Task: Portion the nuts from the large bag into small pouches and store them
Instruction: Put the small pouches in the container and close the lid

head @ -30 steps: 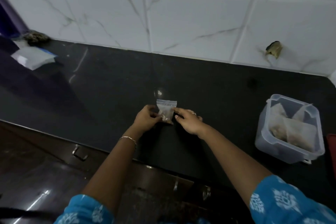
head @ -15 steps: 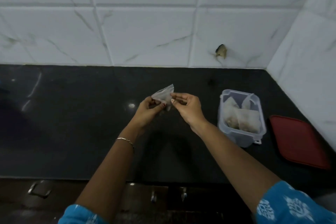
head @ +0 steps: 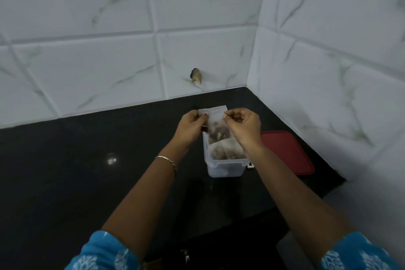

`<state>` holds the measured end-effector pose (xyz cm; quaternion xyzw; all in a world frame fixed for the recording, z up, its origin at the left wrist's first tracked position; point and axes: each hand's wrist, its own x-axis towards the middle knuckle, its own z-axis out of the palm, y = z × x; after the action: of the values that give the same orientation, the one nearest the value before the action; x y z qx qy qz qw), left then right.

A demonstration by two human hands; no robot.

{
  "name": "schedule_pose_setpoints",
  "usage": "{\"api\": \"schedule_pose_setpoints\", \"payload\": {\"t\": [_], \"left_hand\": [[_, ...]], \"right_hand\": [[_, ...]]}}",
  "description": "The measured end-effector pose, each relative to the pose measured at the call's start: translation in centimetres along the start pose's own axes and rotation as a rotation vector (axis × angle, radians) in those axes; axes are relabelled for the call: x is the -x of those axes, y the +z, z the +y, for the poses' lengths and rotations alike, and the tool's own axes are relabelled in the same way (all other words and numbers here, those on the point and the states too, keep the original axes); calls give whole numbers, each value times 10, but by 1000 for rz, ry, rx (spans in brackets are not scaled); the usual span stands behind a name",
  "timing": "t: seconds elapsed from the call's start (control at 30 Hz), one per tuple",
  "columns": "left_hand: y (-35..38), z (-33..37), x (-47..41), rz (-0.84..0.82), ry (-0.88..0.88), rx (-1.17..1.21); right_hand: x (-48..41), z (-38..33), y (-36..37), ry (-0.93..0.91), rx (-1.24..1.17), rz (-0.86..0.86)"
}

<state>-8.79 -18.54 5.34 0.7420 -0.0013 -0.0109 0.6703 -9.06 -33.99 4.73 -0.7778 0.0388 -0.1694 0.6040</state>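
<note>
A small clear pouch with nuts in its lower part hangs upright between my two hands, directly over an open clear plastic container. My left hand pinches the pouch's top left corner. My right hand pinches its top right edge. Inside the container lie other filled pouches, partly hidden by the held pouch and my right wrist. The large bag is out of view.
A red lid lies flat on the black counter right of the container, near the corner of the white tiled walls. A small brownish object sticks to the back wall above the counter.
Both hands lifted the pouch off the counter and carried it right, to above the container. The view swung right with them, bringing the red lid and the wall corner into sight.
</note>
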Motion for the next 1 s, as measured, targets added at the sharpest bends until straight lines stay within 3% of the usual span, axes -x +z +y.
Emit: {"api": "schedule_pose_setpoints", "payload": {"t": [0.13, 0.3, 0.43, 0.57, 0.7, 0.83, 1.0], "left_hand": [[27, -6, -13, -17, -2, -190], [32, -15, -23, -7, 103, -474], [27, -20, -21, -116, 192, -837], [27, -23, -21, -127, 177, -1068], [26, -26, -22, -139, 206, -1130], [24, -34, -24, -116, 169, -1117], [18, -46, -24, -170, -25, -1177]], "right_hand": [[-10, 19, -18, 49, 112, 39], [-12, 38, -26, 45, 350, -54], [-6, 42, -26, -38, 775, -196], [-6, 40, -23, -256, 1101, -369], [-15, 36, -13, -284, 1154, -679], [-19, 41, -5, -254, 1173, -747], [-24, 47, 6, -280, 1349, -794]]}}
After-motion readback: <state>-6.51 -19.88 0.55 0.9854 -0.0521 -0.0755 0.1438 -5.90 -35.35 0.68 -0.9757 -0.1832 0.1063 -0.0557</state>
